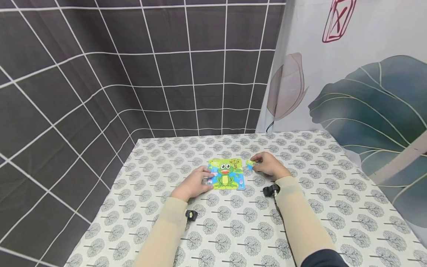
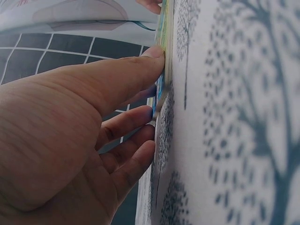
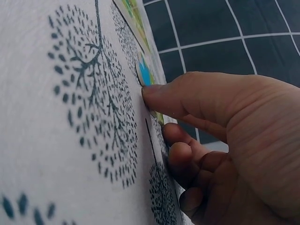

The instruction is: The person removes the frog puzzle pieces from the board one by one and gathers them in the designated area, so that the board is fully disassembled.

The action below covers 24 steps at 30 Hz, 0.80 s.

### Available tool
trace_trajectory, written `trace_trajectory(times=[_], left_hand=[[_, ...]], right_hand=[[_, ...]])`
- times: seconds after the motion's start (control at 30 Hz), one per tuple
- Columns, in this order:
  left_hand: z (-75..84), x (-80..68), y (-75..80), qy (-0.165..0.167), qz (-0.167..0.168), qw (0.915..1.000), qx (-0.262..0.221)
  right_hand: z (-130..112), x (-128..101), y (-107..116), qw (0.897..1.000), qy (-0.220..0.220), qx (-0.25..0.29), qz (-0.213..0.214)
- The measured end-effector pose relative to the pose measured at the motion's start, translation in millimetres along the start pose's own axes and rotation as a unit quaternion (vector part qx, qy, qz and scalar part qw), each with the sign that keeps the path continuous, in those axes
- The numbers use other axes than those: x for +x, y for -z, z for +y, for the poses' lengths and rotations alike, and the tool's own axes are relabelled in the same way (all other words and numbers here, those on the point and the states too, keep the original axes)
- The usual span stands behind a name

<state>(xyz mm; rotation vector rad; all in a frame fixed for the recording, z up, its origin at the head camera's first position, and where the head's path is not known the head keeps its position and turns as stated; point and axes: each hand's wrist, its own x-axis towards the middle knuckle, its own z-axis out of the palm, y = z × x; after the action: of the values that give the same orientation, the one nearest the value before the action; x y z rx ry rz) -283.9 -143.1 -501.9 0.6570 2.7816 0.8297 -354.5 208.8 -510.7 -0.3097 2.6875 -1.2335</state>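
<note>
Right hand (image 1: 268, 164) pinches piece (image 1: 249, 163), left hand (image 1: 194, 181) touches (seemingly presses) frog puzzle (image 1: 227, 175).

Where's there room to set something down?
Bare cloth lies between the frog puzzle and dark curtain, and between the left sleeve and right sleeve. It's crowded around the puzzle: the left hand touches it, the right hand pinches a loose piece.

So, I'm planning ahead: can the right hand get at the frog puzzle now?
Probably yes: the right hand, pinching a loose piece, is near the right edge of the frog puzzle; the left hand, opposite, leaves that side free.
</note>
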Motion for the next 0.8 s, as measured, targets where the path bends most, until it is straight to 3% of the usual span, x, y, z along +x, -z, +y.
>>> trace_trajectory(times=[0.47, 0.8], left_hand=[[1.2, -1.1, 1.4, 0.004, -0.002, 1.0, 0.008], [3.3, -1.1, 0.0, 0.004, 0.001, 0.9999, 0.014]], right_hand=[[-3, -1, -1, 0.999, 0.006, 0.03, 0.013], [-18, 0, -1, 0.998, 0.035, -0.009, 0.047]])
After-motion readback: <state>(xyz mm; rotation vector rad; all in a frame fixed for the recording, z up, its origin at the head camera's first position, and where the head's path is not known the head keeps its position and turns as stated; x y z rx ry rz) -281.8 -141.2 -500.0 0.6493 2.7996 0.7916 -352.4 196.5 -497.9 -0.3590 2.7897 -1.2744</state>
